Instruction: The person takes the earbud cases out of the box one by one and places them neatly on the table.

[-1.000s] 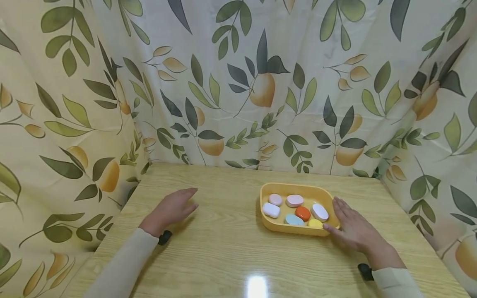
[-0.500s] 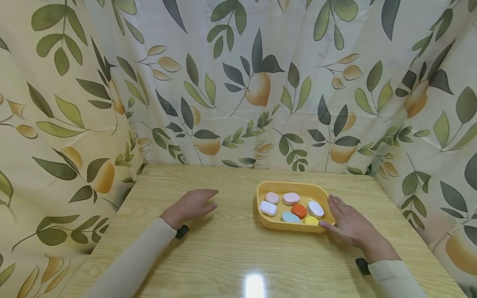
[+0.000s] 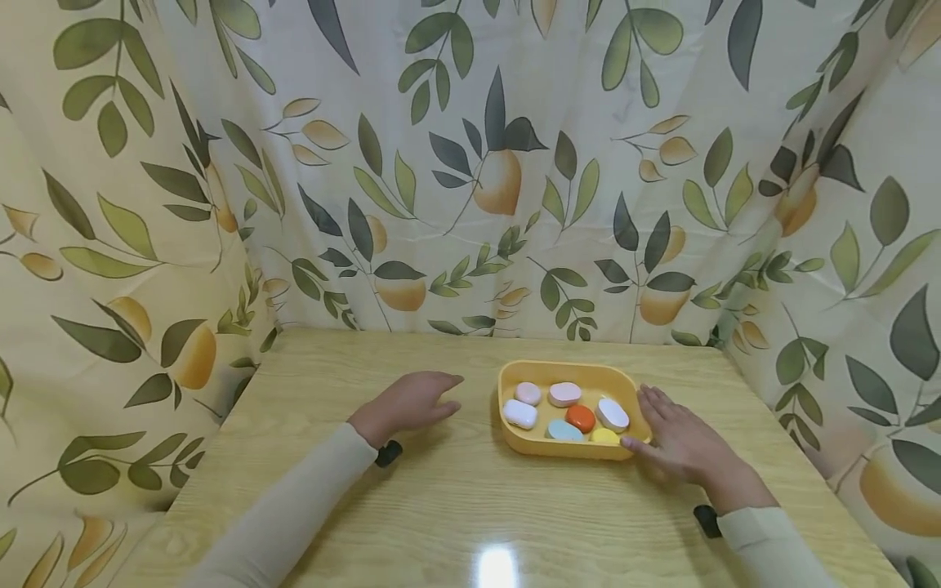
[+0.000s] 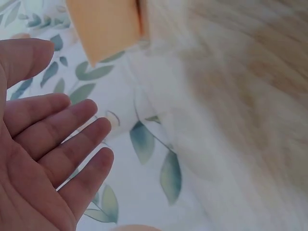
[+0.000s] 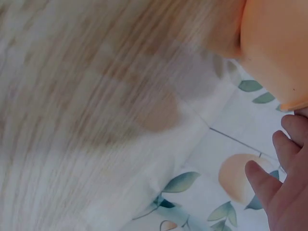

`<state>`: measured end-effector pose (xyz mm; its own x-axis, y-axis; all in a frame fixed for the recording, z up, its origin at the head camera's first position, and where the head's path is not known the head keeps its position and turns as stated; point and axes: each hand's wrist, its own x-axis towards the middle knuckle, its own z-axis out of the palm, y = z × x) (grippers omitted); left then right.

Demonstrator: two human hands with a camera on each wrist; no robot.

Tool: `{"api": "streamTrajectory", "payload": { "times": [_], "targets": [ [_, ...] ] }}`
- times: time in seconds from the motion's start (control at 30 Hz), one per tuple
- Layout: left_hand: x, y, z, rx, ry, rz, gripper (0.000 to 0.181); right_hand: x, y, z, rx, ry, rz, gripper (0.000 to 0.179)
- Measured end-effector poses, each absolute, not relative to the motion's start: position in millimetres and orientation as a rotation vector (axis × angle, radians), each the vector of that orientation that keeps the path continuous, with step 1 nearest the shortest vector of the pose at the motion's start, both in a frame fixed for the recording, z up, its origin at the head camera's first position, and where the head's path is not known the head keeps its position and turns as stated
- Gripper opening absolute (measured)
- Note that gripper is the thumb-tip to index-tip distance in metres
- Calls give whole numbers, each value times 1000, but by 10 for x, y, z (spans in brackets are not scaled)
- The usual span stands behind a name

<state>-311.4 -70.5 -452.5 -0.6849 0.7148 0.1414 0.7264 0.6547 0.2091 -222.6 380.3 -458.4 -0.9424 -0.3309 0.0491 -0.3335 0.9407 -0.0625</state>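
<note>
A yellow-orange tray with rounded corners sits on the table. In it lie several smooth, soap-like pieces, among them a red one, a pale blue one, a yellow one and a white oval. My right hand rests its fingers and thumb against the tray's right end, fingers straight. Left of the tray, a short gap away, my left hand holds nothing. Its spread fingers show in the left wrist view, where the tray wall appears at the top.
The pale wooden table reflects a bright light spot near its front edge. A curtain printed with leaves and fruit hangs behind the table and along both sides. A dark wrist device is on the left wrist, another on the right.
My left hand has moved right, much closer to the tray's left end. The right hand stays against the tray's right end. The whole head view has shifted slightly.
</note>
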Motion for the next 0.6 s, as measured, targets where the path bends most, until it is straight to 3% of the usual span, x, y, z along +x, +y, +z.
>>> {"api": "streamTrajectory", "payload": {
  "times": [0.6],
  "targets": [
    [-3274,-213,-4371,-1295,-2837,-541,43,-2213,3810,-4591,462,-3116,203,95]
  ]
}}
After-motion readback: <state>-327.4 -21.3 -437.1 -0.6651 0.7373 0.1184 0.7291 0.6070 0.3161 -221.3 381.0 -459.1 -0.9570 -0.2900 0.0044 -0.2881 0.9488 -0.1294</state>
